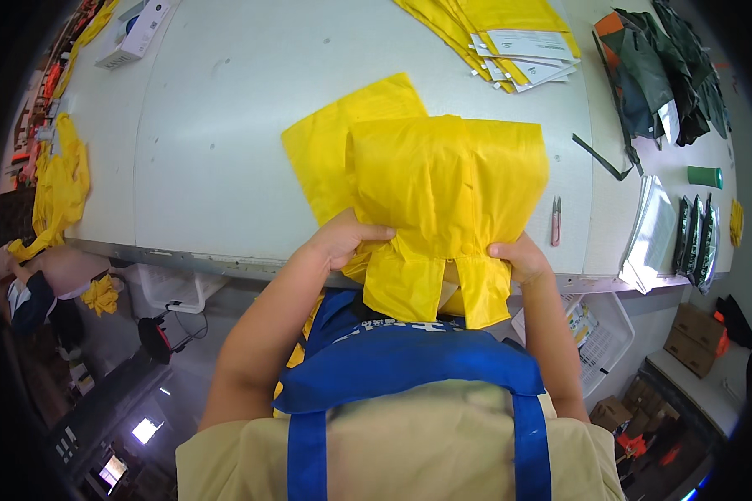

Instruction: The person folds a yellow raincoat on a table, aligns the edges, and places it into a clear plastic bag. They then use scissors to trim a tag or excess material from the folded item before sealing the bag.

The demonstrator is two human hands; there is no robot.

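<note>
Gripping with both hands, the person pinches a yellow rain garment [443, 188] at the near table edge [184, 259]. Left hand [342, 238] has fingers curled shut over the fabric's left fold; right hand [518, 257] clamps the right side, thumb on top. Beyond the fingertips the garment spreads flat, its long axis running away from the person, lower flaps hanging below the fingers. Pink snips [556, 221] lie just right of the right hand.

place: likely garment workshop | worktable [226, 125] | stacked yellow garments [510, 33] | snips [556, 221]
</note>
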